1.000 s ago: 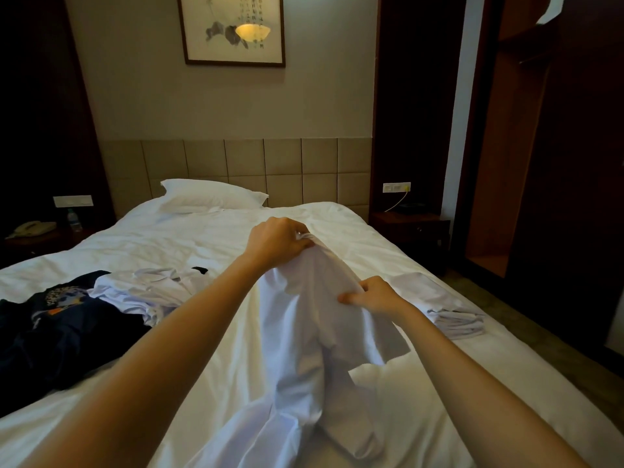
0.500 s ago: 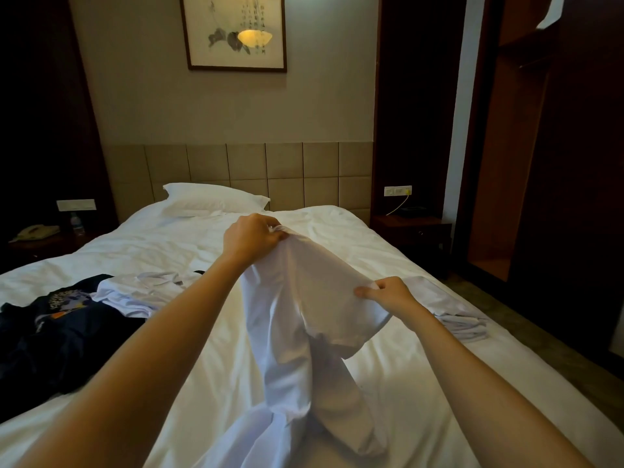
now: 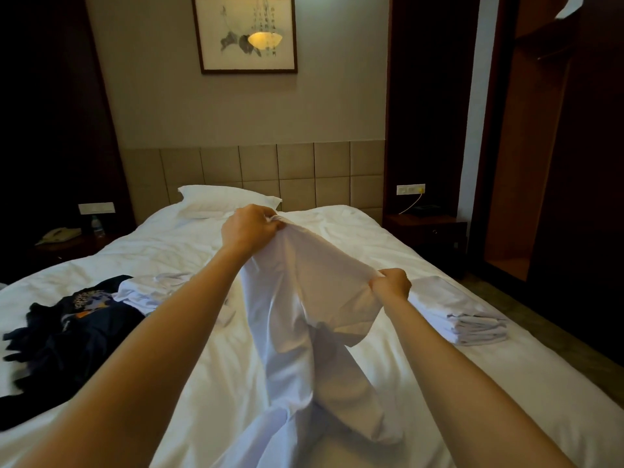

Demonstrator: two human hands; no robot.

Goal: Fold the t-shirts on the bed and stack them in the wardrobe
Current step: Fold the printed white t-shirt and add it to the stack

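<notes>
The white t-shirt (image 3: 304,298) runs off the near edge of the view, so its hem and full shape cannot be seen, and the fingertips of the left hand (image 3: 248,228) and the right hand (image 3: 391,285) are buried in its bunched cloth. At the left, the dark t-shirt (image 3: 74,336) is cut by the edge and its print is too small to read, while the pale garment (image 3: 145,292) beside it is partly hidden behind the left arm (image 3: 162,349). At the right, the wardrobe (image 3: 526,163) is cut off at the top and right edge, its inside lost in shadow, and the layers of the folded stack (image 3: 466,319) are too fine to count.
</notes>
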